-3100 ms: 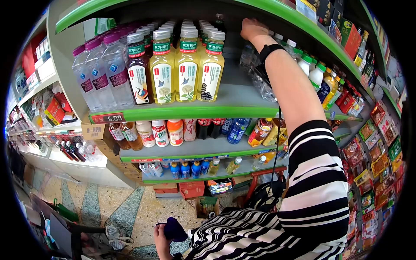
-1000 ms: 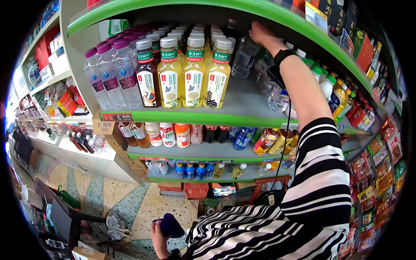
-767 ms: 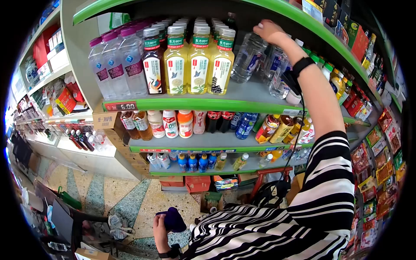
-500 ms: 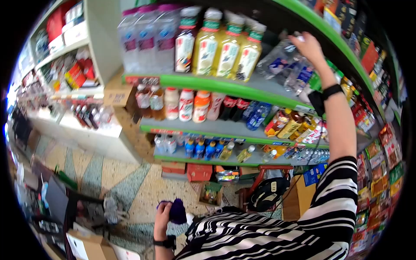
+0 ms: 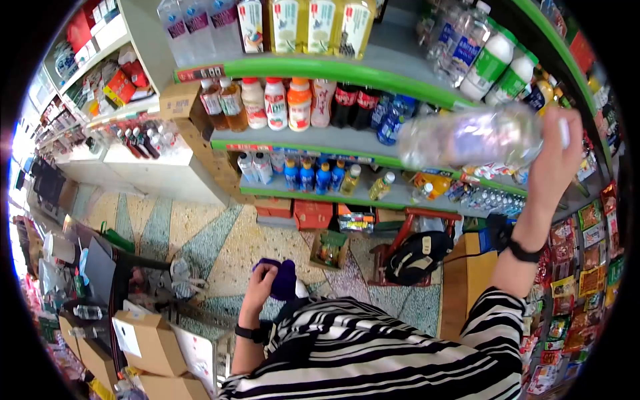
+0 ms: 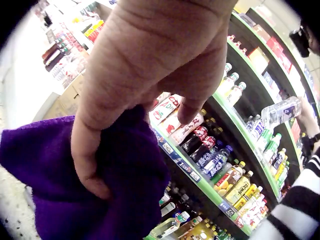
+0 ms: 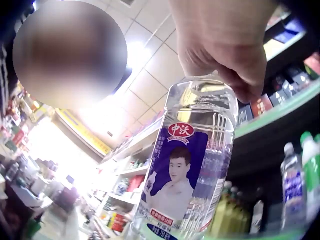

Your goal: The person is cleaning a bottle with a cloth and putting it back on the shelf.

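Observation:
My right hand (image 5: 557, 160) grips a see-through plastic bottle (image 5: 473, 137) by its neck end. In the head view the bottle lies nearly level and blurred, out in front of the shelves, its base to the left. A purple label with a red oval logo and a printed portrait shows on it in the right wrist view (image 7: 185, 165). Low near the striped shirt, my left hand (image 5: 259, 288) pinches a dark purple cloth (image 5: 285, 280). That cloth hangs in folds below the thumb and fingers in the left wrist view.
Green-edged shelves (image 5: 300, 69) hold rows of drinks. Several bottles with purple labels (image 5: 463, 50) and green-capped white bottles (image 5: 490, 63) stand on the upper right. A red stool (image 5: 400, 247) with a black bag is below, and cardboard boxes (image 5: 150, 343) stand at lower left.
The right hand has drawn the bottle off the upper shelf, outward and down, tipping it over nearly level. The head view has turned downward. The left hand keeps the purple cloth.

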`<state>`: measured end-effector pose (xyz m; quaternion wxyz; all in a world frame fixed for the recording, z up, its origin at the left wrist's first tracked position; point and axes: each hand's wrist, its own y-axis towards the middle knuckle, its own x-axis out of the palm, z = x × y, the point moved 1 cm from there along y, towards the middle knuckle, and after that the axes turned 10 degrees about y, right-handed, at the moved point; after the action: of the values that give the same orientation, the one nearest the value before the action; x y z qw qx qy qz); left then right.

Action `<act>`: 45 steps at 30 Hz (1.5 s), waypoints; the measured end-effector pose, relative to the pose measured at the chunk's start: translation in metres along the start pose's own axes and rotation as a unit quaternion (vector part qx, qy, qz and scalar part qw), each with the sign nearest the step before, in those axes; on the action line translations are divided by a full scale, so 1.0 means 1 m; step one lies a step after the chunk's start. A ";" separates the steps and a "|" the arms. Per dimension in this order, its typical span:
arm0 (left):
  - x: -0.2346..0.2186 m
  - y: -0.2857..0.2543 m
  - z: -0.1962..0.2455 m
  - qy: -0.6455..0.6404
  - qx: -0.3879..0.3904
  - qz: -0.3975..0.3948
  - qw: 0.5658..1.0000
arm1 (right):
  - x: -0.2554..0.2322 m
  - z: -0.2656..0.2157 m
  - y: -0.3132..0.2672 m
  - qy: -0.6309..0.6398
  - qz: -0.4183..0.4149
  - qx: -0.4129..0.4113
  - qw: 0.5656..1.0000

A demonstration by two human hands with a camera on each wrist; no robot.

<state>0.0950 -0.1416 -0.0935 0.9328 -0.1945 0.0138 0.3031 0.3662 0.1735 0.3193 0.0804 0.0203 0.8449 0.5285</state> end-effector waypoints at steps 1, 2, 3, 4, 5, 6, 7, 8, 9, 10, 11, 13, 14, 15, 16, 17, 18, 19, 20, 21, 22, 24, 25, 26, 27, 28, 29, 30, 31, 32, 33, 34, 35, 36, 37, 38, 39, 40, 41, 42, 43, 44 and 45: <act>0.008 -0.006 0.007 0.000 -0.013 0.004 1.000 | -0.002 0.005 -0.027 0.019 -0.041 0.032 0.998; 0.013 -0.014 0.013 -0.001 -0.026 0.010 1.000 | 0.000 0.012 -0.059 0.042 -0.081 0.063 0.994; 0.016 -0.020 0.017 0.007 -0.038 -0.004 0.999 | 0.006 0.027 -0.093 0.043 -0.116 0.081 0.989; 0.018 -0.026 0.026 0.008 -0.054 -0.007 0.998 | 0.009 0.045 -0.129 0.031 -0.197 0.141 0.970; 0.020 -0.037 0.035 0.005 -0.076 -0.007 0.997 | 0.021 0.046 -0.157 0.019 -0.264 0.144 0.954; 0.021 -0.045 0.040 -0.004 -0.094 0.004 0.996 | 0.032 0.057 -0.193 0.011 -0.320 0.177 0.931; 0.017 -0.051 0.038 0.031 -0.083 0.009 0.996 | 0.042 0.064 -0.231 0.031 -0.375 0.187 0.907; 0.014 -0.056 0.027 0.081 -0.032 0.027 0.996 | 0.047 0.076 -0.272 -0.008 -0.452 0.173 0.875; 0.013 -0.063 0.031 0.083 -0.052 0.039 0.994 | 0.052 0.091 -0.316 0.001 -0.506 0.170 0.846; 0.011 -0.070 0.037 0.081 -0.070 0.052 0.993 | 0.054 0.101 -0.354 0.000 -0.550 0.159 0.820; 0.008 -0.072 0.026 0.098 -0.037 0.077 0.992 | 0.054 0.107 -0.383 -0.013 -0.587 0.165 0.792; -0.001 -0.073 0.003 0.116 -0.002 0.109 0.987 | 0.053 0.121 -0.426 -0.029 -0.620 0.223 0.752; -0.006 -0.078 0.009 0.132 -0.037 0.107 0.985 | 0.053 0.130 -0.441 -0.035 -0.625 0.250 0.739; -0.014 -0.079 0.008 0.129 -0.045 0.122 0.983 | 0.055 0.137 -0.454 -0.036 -0.627 0.250 0.736; -0.018 -0.083 0.006 0.126 -0.053 0.132 0.982 | 0.060 0.136 -0.458 -0.054 -0.641 0.256 0.721; -0.025 -0.086 0.002 0.104 -0.065 0.146 0.982 | 0.068 0.136 -0.461 -0.053 -0.656 0.240 0.714; -0.033 -0.087 -0.002 0.084 -0.074 0.156 0.981 | 0.080 0.136 -0.465 -0.054 -0.667 0.226 0.708; -0.040 -0.090 -0.006 0.062 -0.084 0.162 0.981 | 0.094 0.135 -0.471 -0.048 -0.686 0.215 0.694; -0.049 -0.093 -0.011 0.040 -0.081 0.183 0.979 | 0.110 0.133 -0.478 -0.044 -0.701 0.198 0.684; -0.059 -0.098 -0.013 0.018 -0.075 0.202 0.976 | 0.130 0.123 -0.479 -0.042 -0.714 0.181 0.675; -0.069 -0.102 -0.016 -0.007 -0.068 0.222 0.973 | 0.150 0.114 -0.478 -0.042 -0.727 0.162 0.666; -0.095 -0.112 -0.015 -0.045 -0.103 0.248 0.962 | 0.199 0.094 -0.477 -0.007 -0.736 0.122 0.666; -0.112 -0.114 -0.019 -0.065 -0.119 0.259 0.956 | 0.226 0.084 -0.479 0.011 -0.736 0.093 0.670; -0.128 -0.113 -0.031 -0.070 -0.109 0.276 0.952 | 0.251 0.070 -0.480 0.028 -0.737 0.067 0.672; -0.142 -0.111 -0.045 -0.075 -0.101 0.290 0.949 | 0.278 0.040 -0.468 0.023 -0.745 0.062 0.663; -0.159 -0.108 -0.058 -0.078 -0.091 0.306 0.945 | 0.308 0.020 -0.465 0.034 -0.744 0.039 0.666; -0.177 -0.108 -0.064 -0.085 -0.094 0.325 0.937 | 0.340 0.004 -0.466 0.058 -0.738 0.032 0.672; -0.196 -0.109 -0.068 -0.083 -0.086 0.341 0.932 | 0.372 -0.019 -0.463 0.094 -0.731 0.016 0.675; -0.214 -0.110 -0.070 -0.082 -0.080 0.357 0.927 | 0.403 -0.049 -0.457 0.075 -0.738 0.000 0.670; -0.230 -0.114 -0.071 -0.080 -0.075 0.376 0.920 | 0.438 -0.063 -0.461 0.117 -0.731 -0.014 0.672; -0.246 -0.118 -0.070 -0.085 -0.083 0.392 0.912 | 0.470 -0.092 -0.458 0.116 -0.740 -0.027 0.662; -0.262 -0.122 -0.073 -0.096 -0.077 0.404 0.906 | 0.500 -0.122 -0.454 0.140 -0.734 -0.046 0.663; -0.275 -0.126 -0.076 -0.105 -0.072 0.415 0.901 | 0.530 -0.153 -0.452 0.156 -0.738 -0.036 0.655; -0.288 -0.130 -0.080 -0.113 -0.067 0.427 0.895 | 0.561 -0.175 -0.456 0.181 -0.728 -0.057 0.659; -0.300 -0.134 -0.082 -0.116 -0.065 0.440 0.888 | 0.591 -0.199 -0.458 0.186 -0.732 -0.064 0.652; -0.308 -0.139 -0.083 -0.119 -0.064 0.451 0.882 | 0.618 -0.227 -0.458 0.210 -0.730 -0.080 0.646; -0.316 -0.142 -0.083 -0.123 -0.062 0.461 0.877 | 0.643 -0.253 -0.460 0.207 -0.736 -0.075 0.640; -0.324 -0.144 -0.082 -0.127 -0.060 0.471 0.871 | 0.669 -0.278 -0.462 0.230 -0.727 -0.091 0.641; -0.332 -0.148 -0.081 -0.141 -0.067 0.479 0.864 | 0.693 -0.307 -0.461 0.246 -0.734 -0.090 0.626; -0.339 -0.150 -0.080 -0.157 -0.069 0.495 0.852 | 0.718 -0.334 -0.462 0.271 -0.726 -0.107 0.623; -0.345 -0.152 -0.081 -0.173 -0.071 0.509 0.840 | 0.740 -0.360 -0.465 0.296 -0.718 -0.123 0.618; -0.349 -0.152 -0.082 -0.189 -0.074 0.523 0.828 | 0.760 -0.387 -0.466 0.307 -0.720 -0.136 0.608; -0.353 -0.149 -0.089 -0.182 -0.075 0.541 0.818 | 0.780 -0.417 -0.469 0.321 -0.720 -0.150 0.597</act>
<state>-0.0999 -0.4831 -0.0722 0.5869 -0.1667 -0.0765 0.7886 -0.4452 -0.3116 -0.0117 0.1598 -0.7780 0.4655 0.3906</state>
